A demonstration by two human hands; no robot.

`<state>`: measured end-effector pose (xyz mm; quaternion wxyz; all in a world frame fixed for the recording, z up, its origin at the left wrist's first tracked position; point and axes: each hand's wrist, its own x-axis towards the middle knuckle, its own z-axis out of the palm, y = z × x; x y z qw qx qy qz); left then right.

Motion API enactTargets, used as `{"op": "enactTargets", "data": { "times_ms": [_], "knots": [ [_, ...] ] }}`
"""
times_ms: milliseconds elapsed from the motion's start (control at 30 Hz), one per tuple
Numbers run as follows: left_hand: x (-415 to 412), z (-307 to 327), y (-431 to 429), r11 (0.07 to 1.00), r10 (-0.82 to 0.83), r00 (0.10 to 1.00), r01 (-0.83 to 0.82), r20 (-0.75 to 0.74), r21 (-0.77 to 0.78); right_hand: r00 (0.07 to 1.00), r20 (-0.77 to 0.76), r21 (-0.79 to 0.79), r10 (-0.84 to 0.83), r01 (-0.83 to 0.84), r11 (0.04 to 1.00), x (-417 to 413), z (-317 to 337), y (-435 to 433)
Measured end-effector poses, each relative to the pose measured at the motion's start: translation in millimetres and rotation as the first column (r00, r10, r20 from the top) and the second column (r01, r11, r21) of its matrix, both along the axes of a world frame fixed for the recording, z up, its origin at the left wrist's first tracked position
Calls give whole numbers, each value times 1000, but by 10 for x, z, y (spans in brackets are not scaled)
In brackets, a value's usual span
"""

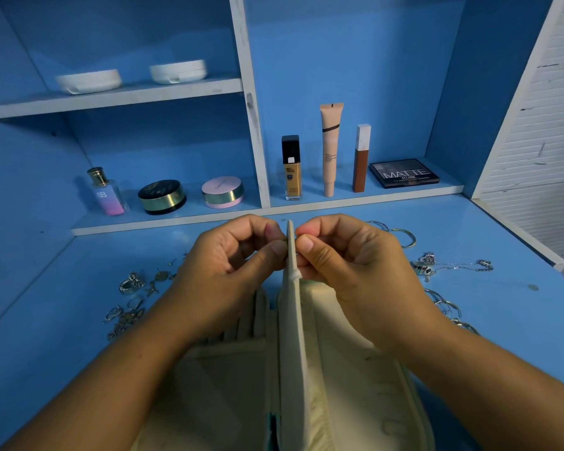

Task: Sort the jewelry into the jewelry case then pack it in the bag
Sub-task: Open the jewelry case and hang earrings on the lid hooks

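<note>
A cream jewelry case lies open on the blue desk, its middle flap standing upright on edge. My left hand and my right hand meet at the flap's top, each pinching there with thumb and forefinger. What small thing sits between the fingertips is too small to tell. Rings and small silver pieces lie scattered left of the case. Bangles, a charm necklace and more bracelets lie to its right. No bag is in view.
Behind the desk, a shelf unit holds a perfume bottle, two round compacts, a foundation bottle, a tube, a brown stick and an eyeshadow palette. Two white dishes sit higher. A white slatted panel stands right.
</note>
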<state>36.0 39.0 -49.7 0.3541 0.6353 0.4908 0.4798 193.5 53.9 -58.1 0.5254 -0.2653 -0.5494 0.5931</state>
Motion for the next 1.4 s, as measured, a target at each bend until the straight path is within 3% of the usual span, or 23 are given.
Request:
{"op": "enactTargets", "data": {
  "times_ms": [333, 567, 900, 1400],
  "knots": [
    [27, -6, 11, 1000, -10, 1000, 10, 14, -2, 994, 110, -4, 25, -24, 1000, 32, 4, 35],
    [40, -3, 15, 1000, -14, 1000, 13, 28, 22, 998, 56, -2, 7, -7, 1000, 44, -28, 62],
    [47, -29, 29, 999, -27, 998, 24, 59, 42, 948, 222, 205, -229, 184, 961, 9, -90, 84],
    [86, 15, -2, 1000, 23, 998, -23, 65, 11, 992, -53, 18, -112, 113, 993, -49, -117, 35]
  ]
}}
